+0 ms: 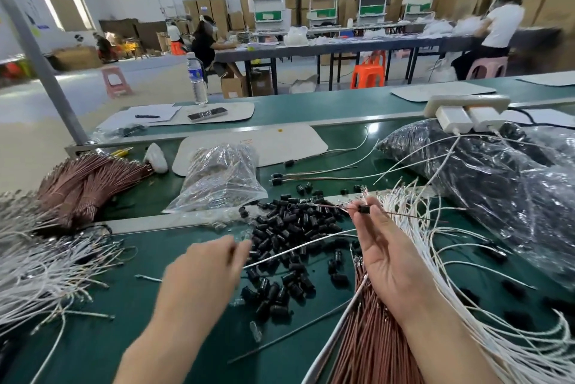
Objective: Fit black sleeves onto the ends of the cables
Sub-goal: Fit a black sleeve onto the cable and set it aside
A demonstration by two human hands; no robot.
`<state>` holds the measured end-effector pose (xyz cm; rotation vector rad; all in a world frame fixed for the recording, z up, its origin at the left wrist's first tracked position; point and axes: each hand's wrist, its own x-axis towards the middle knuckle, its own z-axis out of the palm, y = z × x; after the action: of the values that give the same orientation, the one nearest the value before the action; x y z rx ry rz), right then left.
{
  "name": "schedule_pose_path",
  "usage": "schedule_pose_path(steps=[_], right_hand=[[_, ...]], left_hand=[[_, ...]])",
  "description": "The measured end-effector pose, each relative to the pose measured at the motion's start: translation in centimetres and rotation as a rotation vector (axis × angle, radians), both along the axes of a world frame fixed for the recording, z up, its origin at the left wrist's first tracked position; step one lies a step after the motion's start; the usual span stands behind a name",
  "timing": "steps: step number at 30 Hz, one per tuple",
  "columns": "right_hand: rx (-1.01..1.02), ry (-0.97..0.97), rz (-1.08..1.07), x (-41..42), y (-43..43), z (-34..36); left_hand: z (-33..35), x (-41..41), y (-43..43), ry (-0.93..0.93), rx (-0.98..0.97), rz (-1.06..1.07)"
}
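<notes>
Pinching a black sleeve (363,208) between thumb and fingertips, the right hand (384,249) is raised palm-up over the green surface (267,371), its other fingers loosely curled. A thin brown cable (410,215) runs through the sleeve and sticks out to the left and right of it. The left hand (208,271) is blurred, low over the surface left of the right hand, fingers bent toward the near end of a white cable (298,247); whether it grips that cable I cannot tell. Between and beyond the hands lies a pile of black sleeves (289,225). Under the right wrist lies a bundle of brown cables (367,346), with loose white cables (441,246) fanned out just to its right. Farther off, a clear bag (221,178) lies left of the pile, and a few sleeved cables (311,177) lie beyond it.
</notes>
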<state>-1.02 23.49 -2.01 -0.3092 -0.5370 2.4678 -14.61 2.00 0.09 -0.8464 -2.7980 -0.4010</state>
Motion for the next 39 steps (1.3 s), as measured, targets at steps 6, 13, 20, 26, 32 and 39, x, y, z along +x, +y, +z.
schedule_pose_path(steps=[6,13,20,26,32,39], right_hand=[[0.066,-0.016,-0.073,-0.2,0.2,-0.1],[0.132,-0.031,-0.096,-0.5,0.5,-0.2],[0.152,-0.032,-0.066,-0.4,0.4,-0.3],[0.162,-0.077,-0.032,-0.8,-0.4,-0.5],[0.120,-0.097,-0.078,-0.7,-0.2,-0.2],[0.178,-0.136,-0.065,-0.9,-0.5,-0.1]], left_hand=[[-3.1,2.1,7.3,0.070,-0.003,-0.367],[-4.4,1.0,7.3,0.134,0.171,-0.343],[-4.7,0.6,2.1,-0.050,0.687,-0.269],[-4.6,1.3,2.0,0.020,0.822,-0.353],[-4.5,1.0,1.6,-0.008,1.044,-0.219],[-4.4,1.3,1.9,-0.021,0.982,-0.330]])
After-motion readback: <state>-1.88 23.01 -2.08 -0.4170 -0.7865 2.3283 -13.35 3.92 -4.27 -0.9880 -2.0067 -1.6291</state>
